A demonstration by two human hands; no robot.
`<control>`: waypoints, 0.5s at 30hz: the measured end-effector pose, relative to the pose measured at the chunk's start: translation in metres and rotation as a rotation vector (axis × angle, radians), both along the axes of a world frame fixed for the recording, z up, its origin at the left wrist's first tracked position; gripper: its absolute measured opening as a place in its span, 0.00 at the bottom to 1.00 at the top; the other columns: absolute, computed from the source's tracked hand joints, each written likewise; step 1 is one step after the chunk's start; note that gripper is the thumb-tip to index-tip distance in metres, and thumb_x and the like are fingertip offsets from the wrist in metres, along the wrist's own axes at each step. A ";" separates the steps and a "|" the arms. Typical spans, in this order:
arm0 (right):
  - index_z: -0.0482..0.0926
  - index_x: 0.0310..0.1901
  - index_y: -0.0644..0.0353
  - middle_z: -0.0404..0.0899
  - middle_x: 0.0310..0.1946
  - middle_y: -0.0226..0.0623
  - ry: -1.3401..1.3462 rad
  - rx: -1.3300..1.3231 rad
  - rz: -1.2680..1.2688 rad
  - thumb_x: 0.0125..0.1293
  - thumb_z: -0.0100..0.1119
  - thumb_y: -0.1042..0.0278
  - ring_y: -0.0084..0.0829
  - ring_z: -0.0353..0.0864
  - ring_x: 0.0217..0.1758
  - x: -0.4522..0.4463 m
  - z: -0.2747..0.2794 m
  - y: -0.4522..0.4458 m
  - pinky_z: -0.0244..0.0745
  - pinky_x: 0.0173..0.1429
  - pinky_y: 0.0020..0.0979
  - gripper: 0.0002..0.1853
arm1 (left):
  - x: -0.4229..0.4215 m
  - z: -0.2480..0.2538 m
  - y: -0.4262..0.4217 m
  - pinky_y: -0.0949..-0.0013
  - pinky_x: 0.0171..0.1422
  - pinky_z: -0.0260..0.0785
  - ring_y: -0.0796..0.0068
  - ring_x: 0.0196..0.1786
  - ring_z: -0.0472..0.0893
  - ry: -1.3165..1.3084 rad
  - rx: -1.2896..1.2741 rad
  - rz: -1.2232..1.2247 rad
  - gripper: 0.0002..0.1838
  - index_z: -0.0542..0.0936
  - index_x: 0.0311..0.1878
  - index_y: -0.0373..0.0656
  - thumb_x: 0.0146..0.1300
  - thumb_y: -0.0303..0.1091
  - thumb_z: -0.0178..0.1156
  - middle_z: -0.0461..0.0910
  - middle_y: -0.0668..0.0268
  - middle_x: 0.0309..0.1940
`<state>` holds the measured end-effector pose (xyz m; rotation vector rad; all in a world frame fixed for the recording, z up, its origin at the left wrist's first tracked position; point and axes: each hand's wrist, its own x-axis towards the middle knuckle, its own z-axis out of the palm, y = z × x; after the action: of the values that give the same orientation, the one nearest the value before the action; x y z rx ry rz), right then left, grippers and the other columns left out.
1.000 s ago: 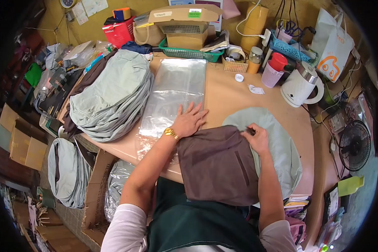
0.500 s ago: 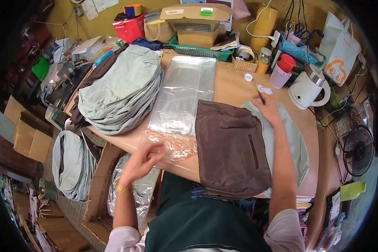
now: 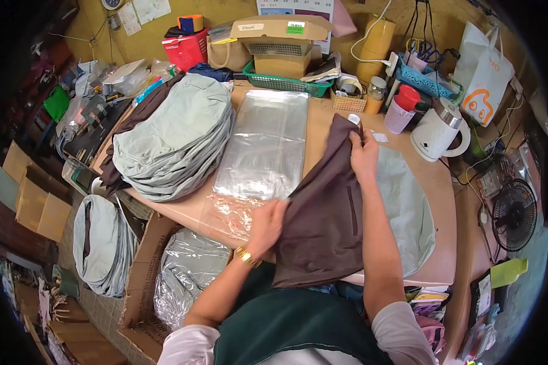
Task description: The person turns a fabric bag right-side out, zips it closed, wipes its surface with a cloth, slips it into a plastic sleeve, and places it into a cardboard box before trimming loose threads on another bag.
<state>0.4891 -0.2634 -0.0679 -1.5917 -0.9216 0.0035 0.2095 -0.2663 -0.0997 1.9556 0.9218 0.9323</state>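
A dark brown cloth piece [image 3: 323,225] with a slit lies at the table's front edge, its upper corner raised. My right hand [image 3: 364,155] pinches that corner, along with a small dark tool. At the cloth's left edge, my left hand [image 3: 268,225] has its fingers closed on the fabric. Under and right of the brown cloth is a pale grey-green cloth [image 3: 405,213]. Clear plastic bags [image 3: 262,146] lie flat beyond my left hand. Further left rises a stack of pale grey-green cloth pieces [image 3: 170,134].
Across the back stand a green basket [image 3: 286,83], a cardboard box [image 3: 280,30], a jar [image 3: 375,91], a pink cup [image 3: 398,115] and a white kettle [image 3: 435,131]. An open carton [image 3: 141,280] with plastic-wrapped cloth is at the lower left. A black fan [image 3: 514,214] is at the right.
The brown cloth was lying flat; its upper corner is now lifted toward the back by my right hand. My left hand has moved from the table's front edge to the cloth's left side.
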 end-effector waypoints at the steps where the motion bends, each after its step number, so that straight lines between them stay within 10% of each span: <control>1: 0.78 0.45 0.66 0.84 0.34 0.44 -0.003 -0.002 -0.005 0.68 0.59 0.65 0.32 0.81 0.37 0.003 0.001 -0.003 0.73 0.46 0.34 0.12 | -0.023 -0.006 -0.001 0.58 0.32 0.63 0.57 0.23 0.69 0.038 0.078 0.034 0.22 0.75 0.30 0.33 0.74 0.42 0.49 0.72 0.49 0.21; 5: 0.78 0.46 0.69 0.83 0.39 0.36 0.198 0.185 -0.014 0.70 0.57 0.68 0.24 0.77 0.40 0.009 0.015 -0.020 0.72 0.49 0.29 0.12 | -0.114 -0.013 0.020 0.66 0.29 0.59 0.75 0.23 0.67 0.004 -0.092 0.268 0.20 0.74 0.26 0.37 0.74 0.38 0.52 0.70 0.69 0.17; 9: 0.78 0.45 0.67 0.81 0.35 0.32 0.285 0.204 -0.034 0.70 0.58 0.67 0.21 0.74 0.38 0.007 0.004 -0.022 0.70 0.47 0.26 0.11 | -0.127 0.024 0.033 0.68 0.43 0.69 0.71 0.41 0.76 -0.110 -0.054 0.372 0.10 0.76 0.46 0.36 0.68 0.32 0.59 0.77 0.63 0.39; 12: 0.78 0.43 0.66 0.80 0.34 0.28 0.307 0.224 0.103 0.71 0.59 0.64 0.20 0.72 0.36 -0.010 0.009 -0.021 0.70 0.45 0.25 0.11 | -0.097 0.029 0.051 0.64 0.68 0.64 0.61 0.65 0.69 -0.138 0.130 0.197 0.34 0.62 0.69 0.36 0.62 0.33 0.65 0.65 0.56 0.65; 15: 0.78 0.43 0.65 0.80 0.34 0.28 0.294 0.258 0.124 0.71 0.59 0.65 0.19 0.72 0.36 -0.022 0.011 -0.019 0.70 0.45 0.25 0.11 | -0.022 0.032 0.049 0.62 0.68 0.63 0.59 0.66 0.69 -0.217 0.073 0.064 0.44 0.54 0.74 0.37 0.61 0.38 0.67 0.62 0.55 0.69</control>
<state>0.4676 -0.2827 -0.0565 -1.2542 -0.7553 0.1934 0.1872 -0.2170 -0.0681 1.8498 0.8388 1.2043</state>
